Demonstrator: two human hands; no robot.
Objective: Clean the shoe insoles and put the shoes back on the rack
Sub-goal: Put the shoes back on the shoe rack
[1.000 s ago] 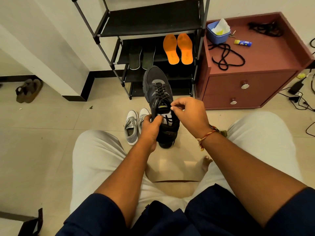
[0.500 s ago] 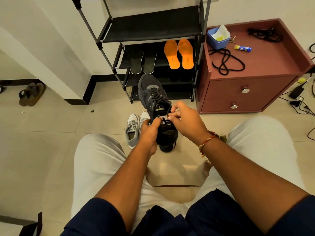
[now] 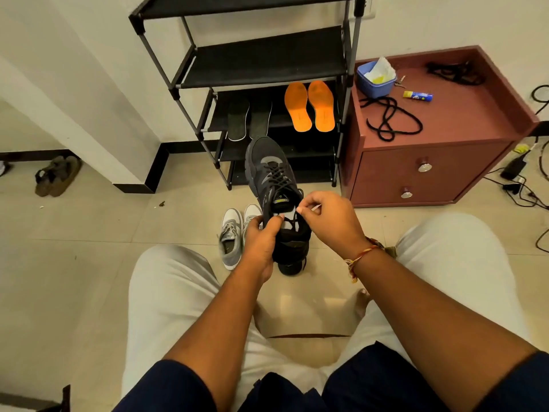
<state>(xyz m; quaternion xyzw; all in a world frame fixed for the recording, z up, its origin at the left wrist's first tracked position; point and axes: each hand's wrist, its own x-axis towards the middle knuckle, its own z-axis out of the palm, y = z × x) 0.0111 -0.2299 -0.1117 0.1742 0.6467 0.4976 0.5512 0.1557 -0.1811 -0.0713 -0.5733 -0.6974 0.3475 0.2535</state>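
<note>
1. Dark grey lace-up sneaker (image 3: 271, 179), held above the floor (image 3: 89, 233) before the black metal shoe rack (image 3: 261, 58): likely light, soft-sided; grip the stiffer heel collar.
2. Left hand (image 3: 261, 237) grips its collar; right hand (image 3: 326, 221) pinches a lace (image 3: 293, 223).

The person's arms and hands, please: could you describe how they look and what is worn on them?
Both forearms are bare. Dark navy short sleeves cover the upper arms: the left sleeve and the right sleeve. Nothing worn shows on the left hand or its wrist. Behind the right hand, the wrist carries a red and yellow thread band with loose ends.
</note>
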